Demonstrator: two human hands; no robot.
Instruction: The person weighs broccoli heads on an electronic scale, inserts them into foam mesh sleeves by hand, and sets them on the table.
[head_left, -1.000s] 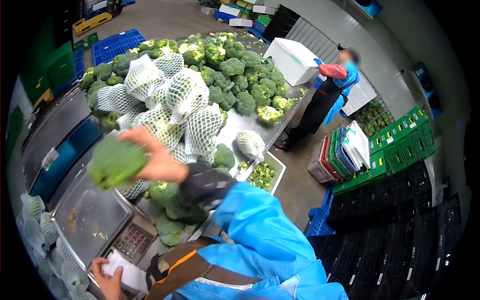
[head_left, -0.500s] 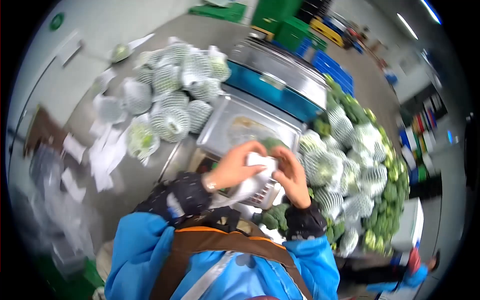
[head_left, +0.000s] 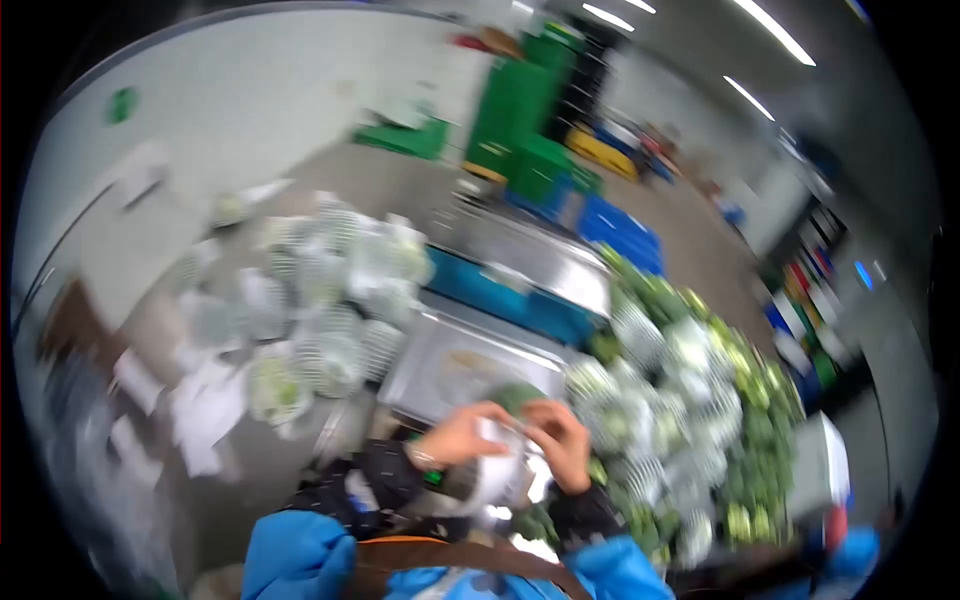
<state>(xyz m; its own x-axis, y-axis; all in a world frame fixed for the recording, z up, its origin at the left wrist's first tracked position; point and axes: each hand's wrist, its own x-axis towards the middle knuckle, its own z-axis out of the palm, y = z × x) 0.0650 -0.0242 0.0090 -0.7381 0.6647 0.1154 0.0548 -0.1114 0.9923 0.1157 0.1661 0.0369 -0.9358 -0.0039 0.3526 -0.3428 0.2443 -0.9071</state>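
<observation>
Both hands meet in front of my chest, over the near edge of a metal scale tray (head_left: 420, 372). My left hand (head_left: 462, 436) is closed round a white net sleeve (head_left: 497, 470), which hangs below it. My right hand (head_left: 562, 440) pinches at the top of the same sleeve. A green broccoli head (head_left: 514, 397) shows just beyond the fingers; motion blur hides how far the sleeve covers it. Netted broccoli (head_left: 330, 350) lies in a pile to the left, and more netted heads (head_left: 650, 420) lie to the right.
Loose white sleeves (head_left: 207, 405) lie on the table at the left. Bare broccoli (head_left: 765, 450) is heaped at the far right, beside a white box (head_left: 820, 465). Behind the tray stands a metal and blue machine (head_left: 510, 290). A co-worker's blue sleeve (head_left: 852, 553) shows at lower right.
The broccoli first held out in my right hand is now between both hands, at the sleeve. My view has swung left, then tilted up since half a second ago.
</observation>
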